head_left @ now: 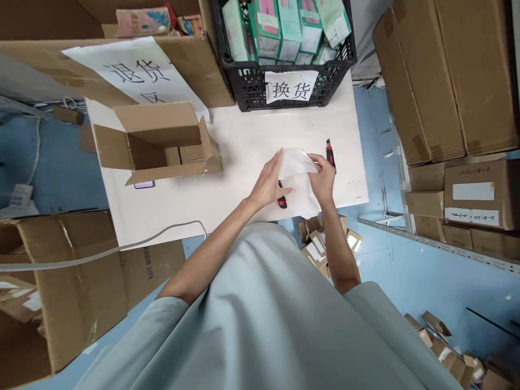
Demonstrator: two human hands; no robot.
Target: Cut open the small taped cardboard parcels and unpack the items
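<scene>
A thin white wrapping sheet (298, 184), partly folded at the top, is between my hands above the front of the white table. My left hand (266, 181) lies along its left side, fingers stretched out and thumb apart, touching it. On its right edge, my right hand (322, 177) is closed in a pinch. One red and black utility knife (282, 201) shows under my left thumb, partly hidden by the hand and the sheet. Another utility knife (330, 153) lies just beyond my right hand. An open cardboard box (162, 169) stands to the left, flaps spread.
At the back are a black plastic crate (252, 86) of green and white boxes and a large carton (219, 81) with a paper sign. A purple-edged item (144, 184) lies by the open box. A grey cable (158, 233) crosses the table's front left. Stacked cartons (473, 195) stand right.
</scene>
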